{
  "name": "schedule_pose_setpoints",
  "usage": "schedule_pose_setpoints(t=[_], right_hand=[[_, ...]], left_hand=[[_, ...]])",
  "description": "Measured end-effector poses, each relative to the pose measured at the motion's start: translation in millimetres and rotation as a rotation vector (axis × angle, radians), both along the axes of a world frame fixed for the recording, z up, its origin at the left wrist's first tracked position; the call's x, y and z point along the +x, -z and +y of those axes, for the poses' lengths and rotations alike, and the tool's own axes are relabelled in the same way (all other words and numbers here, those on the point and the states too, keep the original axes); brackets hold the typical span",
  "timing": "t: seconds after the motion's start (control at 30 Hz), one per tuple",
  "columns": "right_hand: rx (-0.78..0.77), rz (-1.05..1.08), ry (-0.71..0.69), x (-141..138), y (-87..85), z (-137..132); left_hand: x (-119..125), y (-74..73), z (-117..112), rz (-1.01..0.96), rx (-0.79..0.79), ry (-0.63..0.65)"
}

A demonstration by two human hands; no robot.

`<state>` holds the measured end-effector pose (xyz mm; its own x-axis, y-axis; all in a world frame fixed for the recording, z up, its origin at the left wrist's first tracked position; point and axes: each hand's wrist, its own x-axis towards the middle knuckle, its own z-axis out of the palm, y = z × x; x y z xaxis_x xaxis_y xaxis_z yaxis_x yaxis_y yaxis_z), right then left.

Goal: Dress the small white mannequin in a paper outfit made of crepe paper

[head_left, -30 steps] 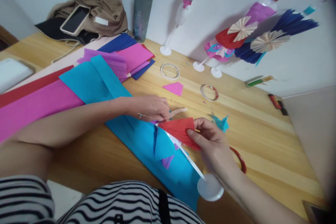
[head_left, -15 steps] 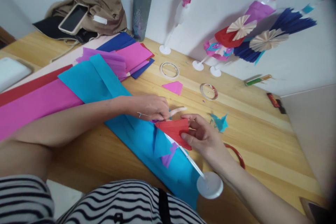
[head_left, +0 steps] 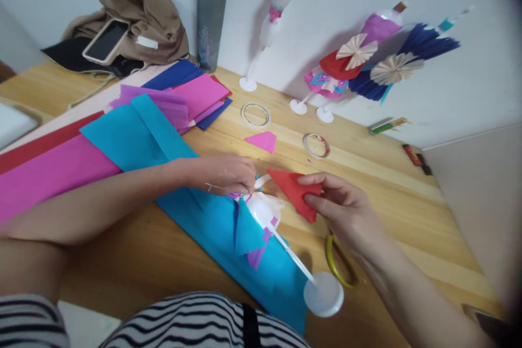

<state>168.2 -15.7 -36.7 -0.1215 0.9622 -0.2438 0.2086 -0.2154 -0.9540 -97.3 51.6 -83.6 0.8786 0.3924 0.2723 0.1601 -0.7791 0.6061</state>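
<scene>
Here, the right hand (head_left: 346, 206) pinches red paper (head_left: 291, 187), which pokes out left from its thumb and fingers. The left hand (head_left: 228, 175), curled closed, holds the white figure (head_left: 263, 212).

Free passage is offered over bare wood on the tabletop (head_left: 391, 190), to the right of the two tape rings (head_left: 326, 148) and beyond the right hand (head_left: 342, 201). Along the wall, reach is blocked by three standing figures (head_left: 346, 62) and a tall bottle (head_left: 211, 24). The left side is covered by layered paper (head_left: 61, 149). Between that hand and the left hand (head_left: 232, 173), the narrow gap is partly filled by a red paper piece (head_left: 296, 193); nearer the body, the way is crossed by a white-stemmed figure (head_left: 323, 294), and a yellow loop (head_left: 332, 263) is met near the right wrist.
</scene>
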Motion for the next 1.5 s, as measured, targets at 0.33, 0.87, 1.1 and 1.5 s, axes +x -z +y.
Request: schedule_pose_setpoints(t=[0.33,0.87,1.1,1.5], right_hand=[[-0.057,0.078,-0.075,-3.6,6.5,19.2],[-0.275,0.264,-0.029,-10.2,9.5,10.2],[-0.316,0.239,-0.100,-14.1,3.4,21.1],[-0.352,0.179,-0.312,-10.0,14.2,41.7]], left_hand=[[-1.6,-6.5,-0.3,0.094,0.073,0.072],[-5.7,-18.6,-2.4,0.123,0.071,0.024],[-6.1,-24.6,-3.1,0.120,0.031,0.034],[-5.5,-22.3,-0.2,0.047,0.108,0.101]])
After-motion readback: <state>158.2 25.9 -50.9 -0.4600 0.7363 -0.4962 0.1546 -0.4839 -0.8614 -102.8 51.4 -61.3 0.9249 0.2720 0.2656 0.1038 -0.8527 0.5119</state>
